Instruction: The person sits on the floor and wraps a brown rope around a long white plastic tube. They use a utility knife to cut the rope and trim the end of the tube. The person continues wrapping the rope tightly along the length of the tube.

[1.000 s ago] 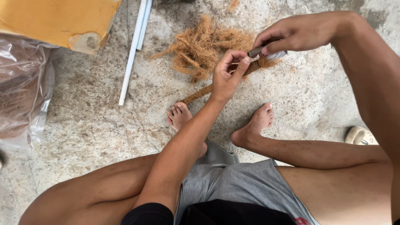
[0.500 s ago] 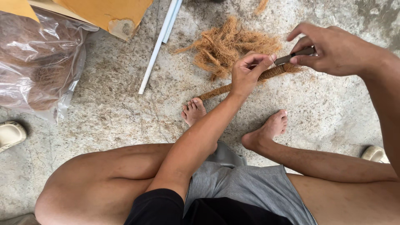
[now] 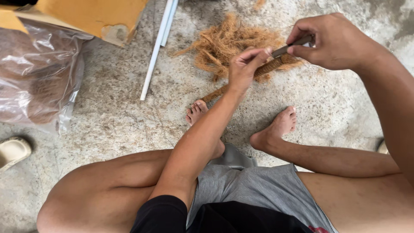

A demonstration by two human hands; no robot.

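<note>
At the far left a pale sandal (image 3: 13,152) lies on the concrete floor (image 3: 108,116), below a clear plastic bag (image 3: 39,73) of brown fibre and a torn cardboard box (image 3: 92,15). A white plastic strip (image 3: 156,47) lies on the floor, running from the top edge down and leftward. Next comes a loose heap of coconut fibre (image 3: 224,43). Just in front of it a fibre-wrapped stick (image 3: 241,80) slants up from beside the left foot's toes (image 3: 195,113). The left hand (image 3: 242,71) is closed around the stick near its upper end, thumb and fingers pinched. The right hand (image 3: 334,41) is curled tight round a thin dark tool (image 3: 291,45), whose tip meets the stick at the left fingertips.
</note>
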